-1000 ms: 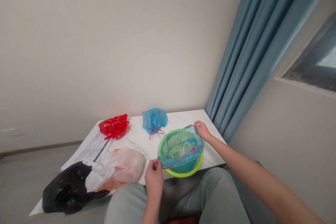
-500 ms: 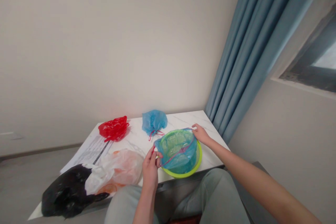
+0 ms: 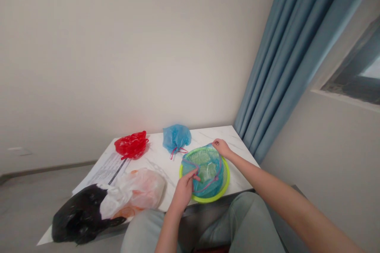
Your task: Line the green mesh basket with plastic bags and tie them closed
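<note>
A translucent blue drawstring garbage bag (image 3: 212,189) with a pinkish cord round its mouth lies inside a lime-green plastic basket (image 3: 227,182). My left hand (image 3: 186,184) is closed on the bag's near-left rim, over the basket's opening. At the far side, my right hand (image 3: 221,147) pinches the bag's edge and cord just beyond the basket rim. Between my hands the bag's mouth gapes, and the basket's mesh shows through the thin film.
Behind the basket sits a tied blue bag (image 3: 176,136) with a red cord. A crumpled red bag (image 3: 131,145) lies to its left, near printed papers (image 3: 102,172). A whitish bag (image 3: 145,189) and a black bag (image 3: 81,215) lie along the front left of the white table (image 3: 219,132).
My left hand has moved right, bringing the bag's left rim inward over the basket. My right hand has shifted slightly left, still pinching the bag. The whole view has shifted a little.
</note>
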### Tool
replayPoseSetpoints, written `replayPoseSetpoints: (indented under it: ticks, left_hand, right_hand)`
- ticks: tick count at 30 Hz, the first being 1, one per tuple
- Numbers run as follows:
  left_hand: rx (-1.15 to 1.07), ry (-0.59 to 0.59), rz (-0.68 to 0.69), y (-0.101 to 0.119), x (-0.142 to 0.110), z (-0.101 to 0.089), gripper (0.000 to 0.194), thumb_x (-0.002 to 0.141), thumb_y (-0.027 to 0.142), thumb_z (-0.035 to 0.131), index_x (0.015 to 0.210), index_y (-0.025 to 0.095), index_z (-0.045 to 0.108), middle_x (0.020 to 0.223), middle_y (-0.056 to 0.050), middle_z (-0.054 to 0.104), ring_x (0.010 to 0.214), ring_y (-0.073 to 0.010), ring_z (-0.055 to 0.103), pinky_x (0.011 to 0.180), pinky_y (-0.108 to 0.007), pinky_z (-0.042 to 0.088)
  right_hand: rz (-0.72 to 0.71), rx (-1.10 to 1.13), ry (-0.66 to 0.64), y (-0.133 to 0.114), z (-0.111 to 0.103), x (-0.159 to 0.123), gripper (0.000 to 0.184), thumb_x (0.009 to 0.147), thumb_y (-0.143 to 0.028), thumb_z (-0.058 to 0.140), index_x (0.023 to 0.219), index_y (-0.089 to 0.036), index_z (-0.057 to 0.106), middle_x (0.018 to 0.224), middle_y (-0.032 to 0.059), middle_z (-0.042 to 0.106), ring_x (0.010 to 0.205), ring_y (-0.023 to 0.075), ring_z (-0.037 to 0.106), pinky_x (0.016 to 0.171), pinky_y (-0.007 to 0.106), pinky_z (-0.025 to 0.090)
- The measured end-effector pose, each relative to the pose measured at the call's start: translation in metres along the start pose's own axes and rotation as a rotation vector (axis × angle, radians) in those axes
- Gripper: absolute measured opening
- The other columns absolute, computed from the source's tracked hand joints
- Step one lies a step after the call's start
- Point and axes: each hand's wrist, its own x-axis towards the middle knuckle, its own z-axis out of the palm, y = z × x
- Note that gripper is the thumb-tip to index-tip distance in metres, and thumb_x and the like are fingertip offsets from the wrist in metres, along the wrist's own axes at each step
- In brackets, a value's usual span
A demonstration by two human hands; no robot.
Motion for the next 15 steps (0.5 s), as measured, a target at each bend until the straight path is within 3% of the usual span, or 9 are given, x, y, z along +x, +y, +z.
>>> replayPoseSetpoints:
  ticks: [3, 6, 11, 15]
  left_hand:
    - [0.024, 0.093, 0.02, -0.006, -0.011, -0.002, 0.036, 0.083, 0.036, 0.054, 0.109, 0.019, 0.072, 0.089, -0.009, 0.072, 0.071, -0.0212, 0.063, 0.07, -0.033, 0.049]
    - [0.042, 0.176, 0.095, -0.008, -0.017, -0.003, 0.025, 0.085, 0.034, 0.052, 0.095, 0.022, 0.071, 0.095, -0.007, 0.07, 0.094, -0.024, 0.063, 0.087, -0.034, 0.046]
    - [-0.042, 0.271, 0.151, -0.008, -0.007, -0.002, 0.022, 0.084, 0.039, 0.053, 0.074, 0.021, 0.061, 0.084, -0.004, 0.061, 0.086, -0.0218, 0.058, 0.084, -0.032, 0.044]
    - [-0.024, 0.276, 0.176, -0.009, 0.012, 0.0, 0.029, 0.085, 0.048, 0.053, 0.08, 0.021, 0.062, 0.086, -0.004, 0.062, 0.089, -0.0228, 0.057, 0.088, -0.034, 0.043]
  right_hand:
    - [0.031, 0.086, 0.048, -0.001, 0.001, 0.002, 0.003, 0.07, -0.023, 0.056, 0.071, -0.022, 0.053, 0.066, -0.0007, 0.061, 0.068, 0.017, 0.057, 0.067, 0.026, 0.042]
    - [0.057, 0.163, 0.112, -0.005, -0.004, 0.0, 0.008, 0.074, -0.029, 0.05, 0.079, -0.023, 0.05, 0.072, 0.0005, 0.063, 0.072, 0.0181, 0.06, 0.069, 0.027, 0.045]
    - [0.048, 0.235, 0.221, -0.026, -0.02, -0.01, 0.015, 0.079, -0.036, 0.043, 0.083, -0.023, 0.049, 0.085, 0.0037, 0.065, 0.086, 0.0194, 0.059, 0.078, 0.027, 0.046]
    - [0.018, 0.261, 0.238, -0.048, -0.032, -0.02, 0.019, 0.081, -0.034, 0.037, 0.073, -0.022, 0.05, 0.082, 0.0044, 0.065, 0.087, 0.0192, 0.057, 0.079, 0.026, 0.046]
